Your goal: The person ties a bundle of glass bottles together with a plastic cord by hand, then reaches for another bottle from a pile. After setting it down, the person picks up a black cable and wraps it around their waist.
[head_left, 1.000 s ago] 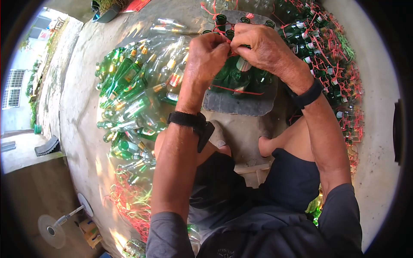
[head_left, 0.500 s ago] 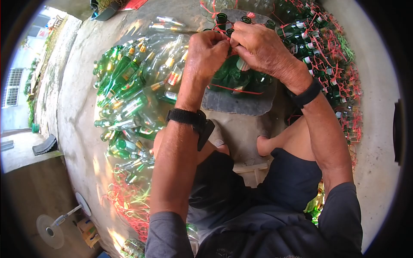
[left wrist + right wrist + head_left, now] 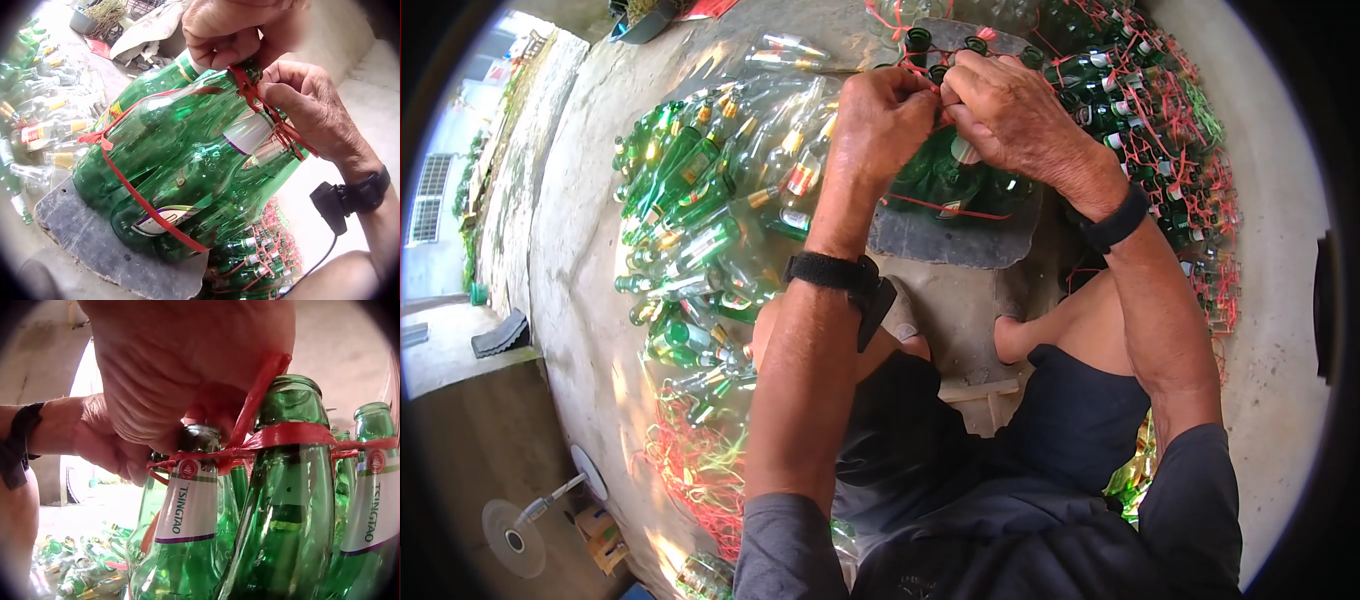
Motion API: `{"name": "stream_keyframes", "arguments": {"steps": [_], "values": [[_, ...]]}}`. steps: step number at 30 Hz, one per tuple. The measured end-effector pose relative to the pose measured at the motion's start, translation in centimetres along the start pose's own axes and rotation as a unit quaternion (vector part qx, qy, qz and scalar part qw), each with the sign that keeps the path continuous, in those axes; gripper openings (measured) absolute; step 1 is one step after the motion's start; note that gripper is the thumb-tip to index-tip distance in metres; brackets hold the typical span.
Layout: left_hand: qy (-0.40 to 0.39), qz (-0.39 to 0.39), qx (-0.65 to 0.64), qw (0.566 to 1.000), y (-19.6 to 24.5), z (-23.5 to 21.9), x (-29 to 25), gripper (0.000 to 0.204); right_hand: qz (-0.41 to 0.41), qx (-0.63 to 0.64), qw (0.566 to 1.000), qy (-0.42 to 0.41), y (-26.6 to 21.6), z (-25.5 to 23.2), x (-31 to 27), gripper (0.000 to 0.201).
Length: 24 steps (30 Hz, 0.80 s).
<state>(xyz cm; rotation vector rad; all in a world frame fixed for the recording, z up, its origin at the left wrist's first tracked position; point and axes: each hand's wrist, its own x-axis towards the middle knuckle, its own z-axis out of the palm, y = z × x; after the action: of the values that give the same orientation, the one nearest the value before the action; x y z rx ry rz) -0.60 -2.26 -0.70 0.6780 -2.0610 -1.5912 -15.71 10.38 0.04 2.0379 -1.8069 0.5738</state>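
Note:
A bundle of green glass bottles [image 3: 952,185] stands upright on a dark grey slab [image 3: 960,250]. Red plastic strip [image 3: 294,435] runs round the bottle necks, and another band [image 3: 134,195] circles the bodies lower down. Over the near necks, my left hand [image 3: 878,125] pinches the strip between thumb and forefinger. Right beside it, my right hand [image 3: 1022,118] pinches the strip too, with curled fingers; the pinched ends are partly hidden by the hands. In the right wrist view, a length of strip rises beside the right hand [image 3: 200,369] at a bottle mouth.
Loose green and clear bottles [image 3: 700,220] lie heaped on the floor at left. Tied bottles with red strips [image 3: 1160,160] are stacked at right. A tangle of red and green strips [image 3: 700,460] lies lower left, near a fan [image 3: 515,540]. My knees flank the slab.
Both hands stay at the bottle necks, pinching the strip, and shift only slightly. The head view has turned a little, so the surroundings slide slightly leftward.

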Motion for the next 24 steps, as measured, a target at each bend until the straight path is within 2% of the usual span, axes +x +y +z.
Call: {"name": "stream_keyframes", "arguments": {"steps": [8, 13, 16, 19, 21, 24], "values": [[-0.005, 0.007, 0.011, 1.0, -0.1, 0.0, 0.0, 0.025, 0.011, 0.019, 0.999, -0.033, 0.1, -0.2, -0.3, 0.015], [-0.014, 0.027, 0.02, 0.999, -0.4, 0.1, 0.3, 0.024, -0.034, 0.0, 0.999, -0.019, 0.2, -0.5, -0.4, 0.013], [-0.013, 0.025, 0.028, 0.999, -0.5, 0.1, 0.2, 0.024, -0.002, 0.021, 1.0, -0.019, 0.0, -0.4, -0.6, 0.011], [-0.012, 0.038, 0.035, 0.999, -0.9, 0.4, 0.4, 0.023, -0.008, 0.021, 1.0, -0.012, -0.2, -0.8, -0.5, 0.009], [0.026, 0.065, 0.025, 0.997, -1.0, 0.6, 0.4, 0.022, -0.007, 0.019, 1.0, -0.011, -0.2, -0.9, -0.5, 0.009], [0.021, 0.068, 0.044, 0.997, -1.0, 0.5, 0.4, 0.023, -0.009, 0.012, 1.0, -0.004, -0.3, -0.9, -0.6, 0.008]]}}
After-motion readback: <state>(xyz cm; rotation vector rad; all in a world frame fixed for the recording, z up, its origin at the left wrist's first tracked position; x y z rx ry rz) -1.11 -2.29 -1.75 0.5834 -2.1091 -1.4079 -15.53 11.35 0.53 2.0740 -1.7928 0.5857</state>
